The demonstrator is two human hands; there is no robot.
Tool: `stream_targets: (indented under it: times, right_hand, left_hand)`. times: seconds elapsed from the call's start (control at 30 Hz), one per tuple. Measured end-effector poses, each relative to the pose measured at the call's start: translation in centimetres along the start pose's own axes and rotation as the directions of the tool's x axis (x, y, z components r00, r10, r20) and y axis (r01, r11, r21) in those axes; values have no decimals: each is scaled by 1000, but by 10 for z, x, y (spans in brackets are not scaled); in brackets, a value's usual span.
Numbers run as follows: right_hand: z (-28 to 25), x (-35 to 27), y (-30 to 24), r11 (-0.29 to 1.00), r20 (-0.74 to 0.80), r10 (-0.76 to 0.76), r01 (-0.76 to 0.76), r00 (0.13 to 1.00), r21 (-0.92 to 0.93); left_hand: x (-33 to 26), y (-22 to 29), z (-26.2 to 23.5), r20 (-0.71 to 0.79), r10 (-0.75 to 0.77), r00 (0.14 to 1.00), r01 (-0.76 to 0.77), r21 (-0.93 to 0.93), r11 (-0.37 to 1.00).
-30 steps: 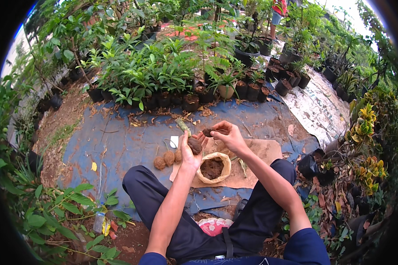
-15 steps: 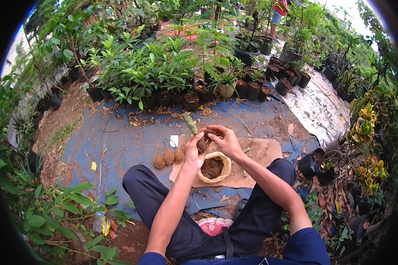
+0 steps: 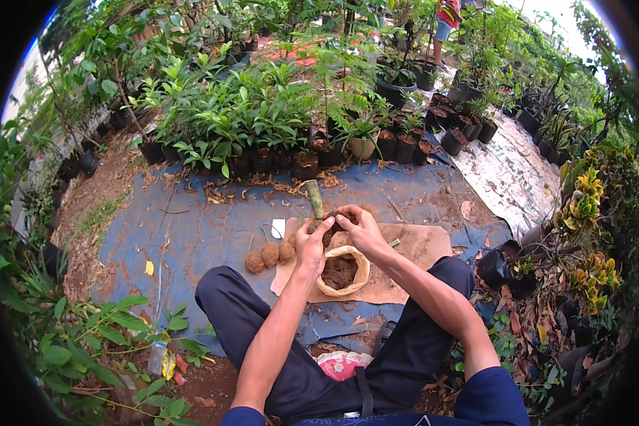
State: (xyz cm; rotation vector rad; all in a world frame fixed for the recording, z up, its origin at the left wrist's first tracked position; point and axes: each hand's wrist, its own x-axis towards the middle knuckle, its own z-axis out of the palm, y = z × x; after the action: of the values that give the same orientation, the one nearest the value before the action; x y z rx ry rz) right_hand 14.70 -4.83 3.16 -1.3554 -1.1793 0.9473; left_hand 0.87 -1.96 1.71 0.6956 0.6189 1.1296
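A green leaf cutting [image 3: 314, 199] stands nearly upright above my hands, its base in a dark brown clump of fibrous material [image 3: 327, 234]. My left hand [image 3: 311, 245] is closed round the near left side of the clump, thumb up against it. My right hand [image 3: 363, 233] grips the clump's other side, thumb and fingers pressing brown fibre against it; the fingers partly hide the clump. Just below the hands sits an open pale bag [image 3: 364, 278] with a rolled rim, holding loose brown fibre [image 3: 339, 271]. Several round brown fibre balls [image 3: 270, 254] lie in a row to the left.
A brown sheet [image 3: 422, 245] lies under the bag on a blue tarp [image 3: 184, 241]. A white card [image 3: 278, 228] is behind the balls. Potted plants [image 3: 263, 160] line the far edge. A plastic bottle [image 3: 157, 357] is at lower left. Another person [image 3: 444, 28] stands far back.
The cutting has swung from leaning left to nearly upright and shifted slightly right. My left thumb has moved up over the clump, and both hands have come closer together.
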Motion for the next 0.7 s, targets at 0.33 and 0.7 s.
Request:
stream_targets:
  times: [0.33, 0.7]
  right_hand:
    - [-13, 3, -16, 986, 65, -39, 49, 997, -157]
    - [-30, 22, 74, 680, 128, 185, -33, 974, -732]
  left_hand:
    - [11, -2, -12, -139, -82, 987, 86, 18, 996]
    - [11, 2, -25, -164, -251, 954, 248, -37, 968]
